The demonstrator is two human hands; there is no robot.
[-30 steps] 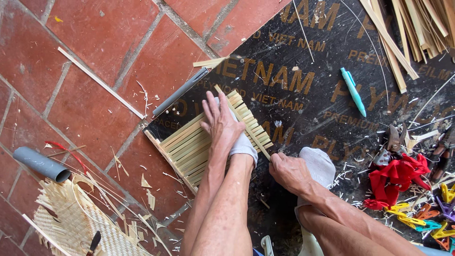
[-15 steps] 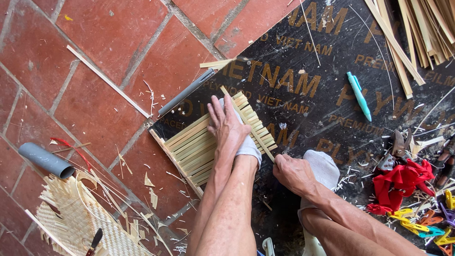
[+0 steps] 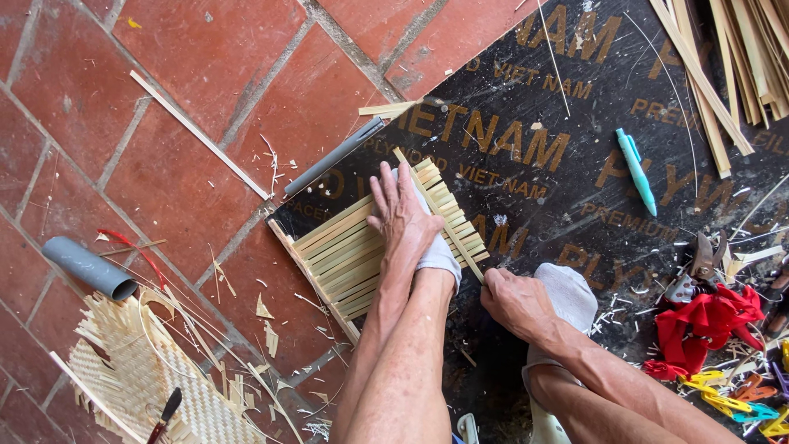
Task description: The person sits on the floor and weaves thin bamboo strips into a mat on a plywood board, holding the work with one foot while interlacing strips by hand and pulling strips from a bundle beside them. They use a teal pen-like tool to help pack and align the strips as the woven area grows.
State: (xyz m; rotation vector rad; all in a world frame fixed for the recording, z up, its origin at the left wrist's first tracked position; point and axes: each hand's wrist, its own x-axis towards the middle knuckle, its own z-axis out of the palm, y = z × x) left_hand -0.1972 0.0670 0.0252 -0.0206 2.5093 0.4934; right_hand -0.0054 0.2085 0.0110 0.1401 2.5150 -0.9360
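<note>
1. Lying across the left edge of a dark printed board (image 3: 575,247), a small mat of pale bamboo strips (image 3: 345,255) rests partly on that board and partly on the red tile floor (image 3: 189,74).
2. The left hand (image 3: 403,218) lies flat and open on the mat, fingers spread and pointing away from the person, pressing the strips down.
3. A foot in a grey sock (image 3: 440,255) sits on the mat just beneath that hand.
4. The right hand (image 3: 518,304) is closed at the mat's near right corner, pinching the end of one thin slat (image 3: 440,214) that runs diagonally across the mat's right side.
5. A second socked foot (image 3: 571,296) rests on the board just beside the right hand.
6. A grey rod (image 3: 333,156) lies near the mat's far edge, with a short bamboo offcut (image 3: 386,108) at its far end.
7. A turquoise pen (image 3: 635,170) lies on the board well to the right of the mat.
8. A loose bundle of bamboo strips (image 3: 731,57) fills the far right corner.
9. Red cloth (image 3: 707,321) and coloured clips (image 3: 740,386) crowd the board's right edge.
10. On the floor to the left lie a long single strip (image 3: 197,136), a grey pipe piece (image 3: 90,267), and a finer woven panel (image 3: 140,378) amid shavings.
</note>
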